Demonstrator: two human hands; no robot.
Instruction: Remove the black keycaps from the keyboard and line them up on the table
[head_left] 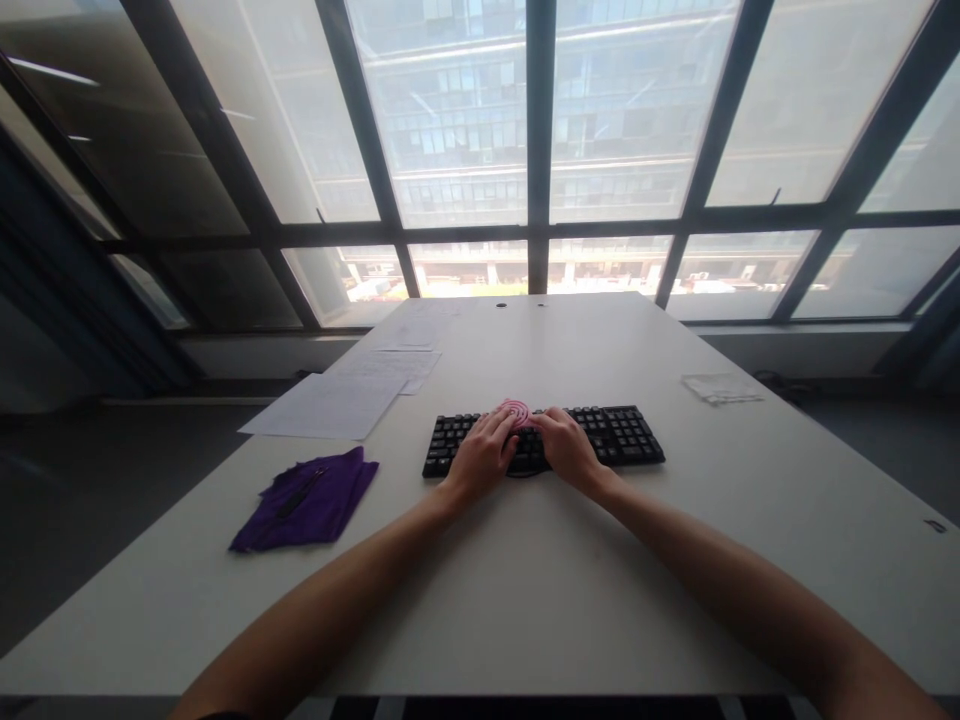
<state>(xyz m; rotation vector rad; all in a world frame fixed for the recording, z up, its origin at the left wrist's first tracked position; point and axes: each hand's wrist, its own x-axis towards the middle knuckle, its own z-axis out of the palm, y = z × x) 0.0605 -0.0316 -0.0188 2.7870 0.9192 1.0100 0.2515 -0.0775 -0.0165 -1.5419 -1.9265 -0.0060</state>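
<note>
A black keyboard (pixel 630 436) lies across the middle of the white table. On top of it, a small pink round item with ring-like lines (pixel 517 411) sits between my hands. My left hand (pixel 486 452) rests over the keyboard with its fingers stretched forward, the fingertips touching the pink item's left side. From the right, my right hand (pixel 564 443) reaches the item's right edge with its index finger extended and the other fingers curled. Whether the right fingers pinch the item is too small to tell.
Purple folded cloth (pixel 315 500) with a dark slim tool on it lies on the left of the white table (pixel 525 600). Paper sheets (pixel 330 405) are spread behind it. A clear plastic packet (pixel 721 388) lies at the right. Large windows stand beyond.
</note>
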